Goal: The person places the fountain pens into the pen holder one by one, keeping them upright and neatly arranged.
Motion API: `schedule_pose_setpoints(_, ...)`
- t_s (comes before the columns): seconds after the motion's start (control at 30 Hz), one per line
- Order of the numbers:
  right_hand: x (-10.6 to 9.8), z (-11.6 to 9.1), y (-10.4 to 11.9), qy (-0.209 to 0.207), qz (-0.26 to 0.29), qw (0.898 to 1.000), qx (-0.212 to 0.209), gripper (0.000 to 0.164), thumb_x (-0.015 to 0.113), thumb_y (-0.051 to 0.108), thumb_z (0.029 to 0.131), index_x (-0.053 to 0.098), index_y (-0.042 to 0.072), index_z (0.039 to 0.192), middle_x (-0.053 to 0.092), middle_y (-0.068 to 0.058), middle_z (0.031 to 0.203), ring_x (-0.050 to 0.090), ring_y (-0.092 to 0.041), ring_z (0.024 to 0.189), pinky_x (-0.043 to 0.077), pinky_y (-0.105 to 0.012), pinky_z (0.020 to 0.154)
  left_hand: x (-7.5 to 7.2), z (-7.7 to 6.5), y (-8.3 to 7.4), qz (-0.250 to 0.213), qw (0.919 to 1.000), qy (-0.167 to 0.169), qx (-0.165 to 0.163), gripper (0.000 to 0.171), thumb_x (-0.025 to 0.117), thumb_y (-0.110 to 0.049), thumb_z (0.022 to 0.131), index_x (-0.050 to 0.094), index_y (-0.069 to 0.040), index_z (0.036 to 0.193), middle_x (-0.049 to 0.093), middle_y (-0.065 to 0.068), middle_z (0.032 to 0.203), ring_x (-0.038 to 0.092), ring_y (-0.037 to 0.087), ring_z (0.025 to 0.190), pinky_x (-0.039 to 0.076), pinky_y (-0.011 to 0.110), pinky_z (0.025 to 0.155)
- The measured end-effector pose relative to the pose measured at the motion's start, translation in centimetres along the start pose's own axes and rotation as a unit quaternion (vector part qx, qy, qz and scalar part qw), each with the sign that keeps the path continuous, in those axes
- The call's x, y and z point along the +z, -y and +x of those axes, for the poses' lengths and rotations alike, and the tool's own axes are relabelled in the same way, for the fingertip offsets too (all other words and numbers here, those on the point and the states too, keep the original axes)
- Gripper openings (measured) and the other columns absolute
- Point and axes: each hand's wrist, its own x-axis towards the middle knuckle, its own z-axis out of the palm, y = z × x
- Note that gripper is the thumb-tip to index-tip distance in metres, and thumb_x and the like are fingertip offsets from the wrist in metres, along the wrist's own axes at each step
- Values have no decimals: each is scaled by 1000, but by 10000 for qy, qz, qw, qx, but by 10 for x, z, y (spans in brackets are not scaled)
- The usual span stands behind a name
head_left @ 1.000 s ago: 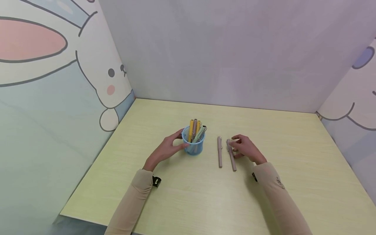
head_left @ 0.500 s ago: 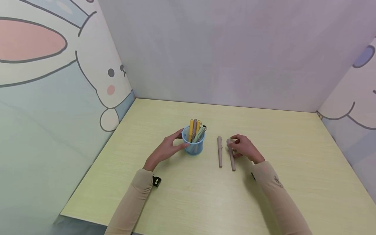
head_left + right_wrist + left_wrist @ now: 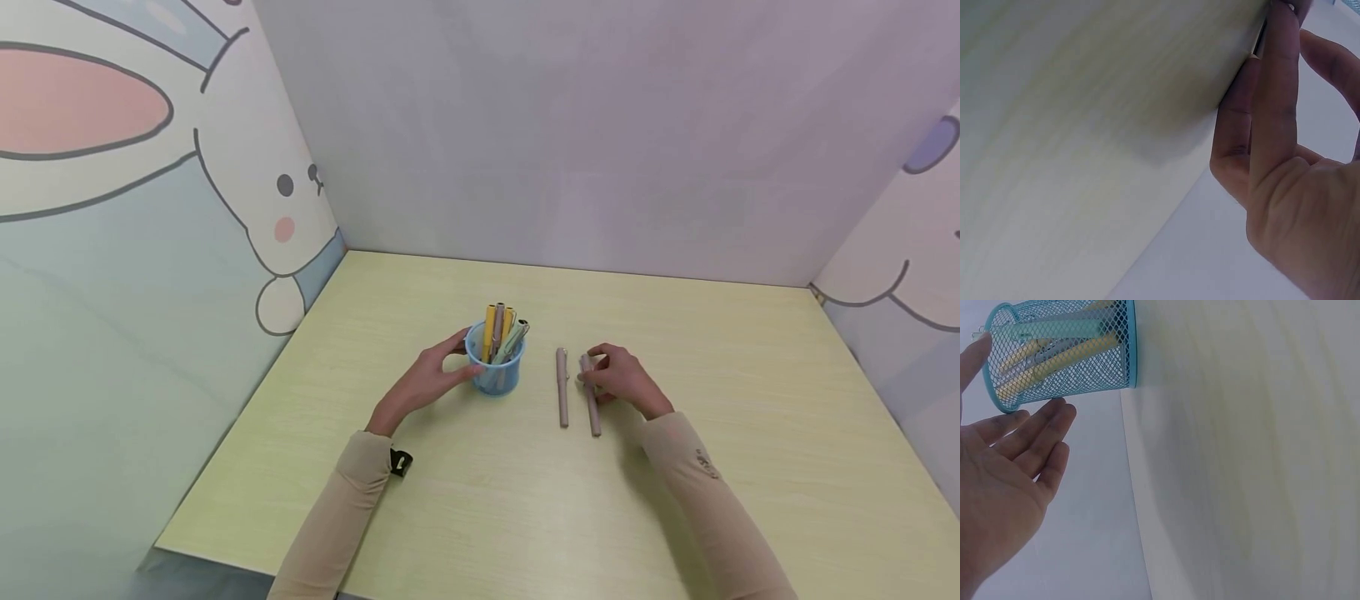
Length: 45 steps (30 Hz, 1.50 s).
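A light-blue mesh pen holder (image 3: 496,384) stands upright on the table with several pens in it: yellow (image 3: 488,328), pale green (image 3: 508,343) and greyish-mauve ones. My left hand (image 3: 422,385) holds it from the left, thumb at the near rim and fingers along the far side. In the left wrist view the thumb and fingertips flank the rim of the mesh holder (image 3: 1133,347). On the right, my right hand (image 3: 626,380) pinches the upper part of a mauve pen (image 3: 593,417) lying on the table. A second mauve pen (image 3: 562,400) lies parallel between that pen and the holder.
The pale wooden table (image 3: 465,517) meets a plain back wall (image 3: 555,150). Side walls with cartoon animals (image 3: 247,192) rise at left and right. The table's front edge shows at lower left.
My right hand has shifted slightly left, its thumb and fingers closing on the upper part of the right-hand mauve pen. The left hand and pen holder have stayed in place.
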Motion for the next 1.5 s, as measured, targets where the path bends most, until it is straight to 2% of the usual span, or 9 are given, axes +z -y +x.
schedule_pose_setpoints(0.33, -1, -1, 0, 33, -202, 9998, -38, 58, 72, 5, 95, 43, -11, 142, 57, -24, 108, 68, -26, 77, 61, -37, 67, 0, 0, 0, -25, 10000, 22, 39, 79, 66, -49, 100, 31, -17, 164, 55, 7, 148, 49, 27, 138, 32, 61, 114)
schedule_pose_setpoints(0.63, -1, -3, 0, 43, -21, 9998, -167, 55, 68, 1, 93, 41, -14, 138, 58, -28, 109, 71, -27, 75, 61, -39, 68, 1, -1, 1, -82, 9999, -11, 89, 76, 67, -47, 100, 33, -20, 163, 57, 6, 145, 50, 26, 136, 33, 60, 114)
schedule_pose_setpoints(1.2, -2, -7, -1, -16, 132, 9996, -230, 53, 67, 2, 93, 42, -12, 138, 56, -24, 108, 69, -24, 77, 61, -38, 69, 1, -3, -2, -23, 10000, -3, 48, 77, 66, -47, 101, 33, -17, 164, 57, 9, 144, 49, 26, 136, 34, 59, 113)
schedule_pose_setpoints(1.5, -5, -13, 1, -201, 553, 9962, -647, 58, 68, -1, 92, 41, -11, 142, 55, -20, 104, 65, -26, 84, 61, -38, 69, 1, -3, -4, -21, 10000, -11, 69, 76, 66, -47, 101, 34, -19, 163, 57, 7, 145, 50, 26, 136, 33, 60, 114)
